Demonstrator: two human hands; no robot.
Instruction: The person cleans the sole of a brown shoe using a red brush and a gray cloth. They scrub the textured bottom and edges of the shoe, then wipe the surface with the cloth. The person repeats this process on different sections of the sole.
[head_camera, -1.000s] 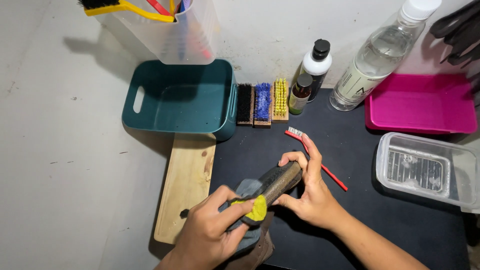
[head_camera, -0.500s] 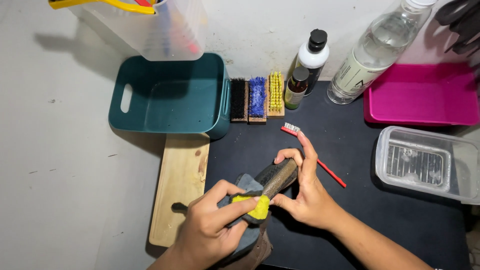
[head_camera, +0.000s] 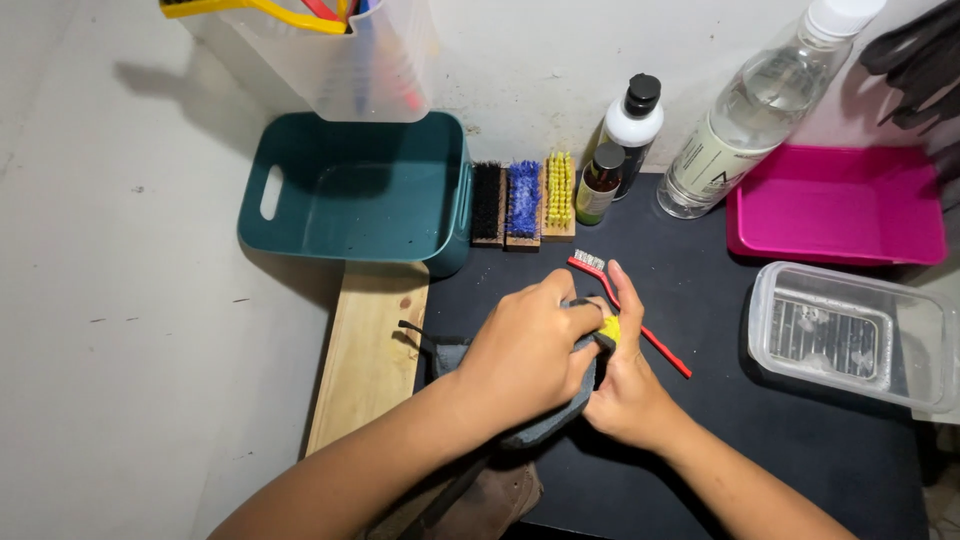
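Note:
My left hand (head_camera: 530, 350) presses a grey cloth (head_camera: 545, 425) with a small yellow pad (head_camera: 609, 328) over an object on the black mat (head_camera: 800, 450). The object itself is almost fully hidden under the hand and cloth. My right hand (head_camera: 625, 385) grips the same bundle from the right side, fingers pointing away from me. A brown suede piece (head_camera: 500, 495) shows below the cloth near my left forearm. A red-handled small wire brush (head_camera: 650, 335) lies on the mat just beyond my right fingers.
At the back stand a teal bin (head_camera: 300, 190), three wooden brushes (head_camera: 522, 200) with black, blue and yellow bristles, a white bottle (head_camera: 628, 125), a small brown bottle (head_camera: 600, 180) and a clear bottle (head_camera: 750, 110). A pink tray (head_camera: 840, 215), a clear lidded box (head_camera: 850, 335), and a wooden board (head_camera: 370, 350).
My left hand has slid forward with the cloth and yellow pad, now covering the brown cylindrical object that showed between both hands before. The right hand keeps its grip.

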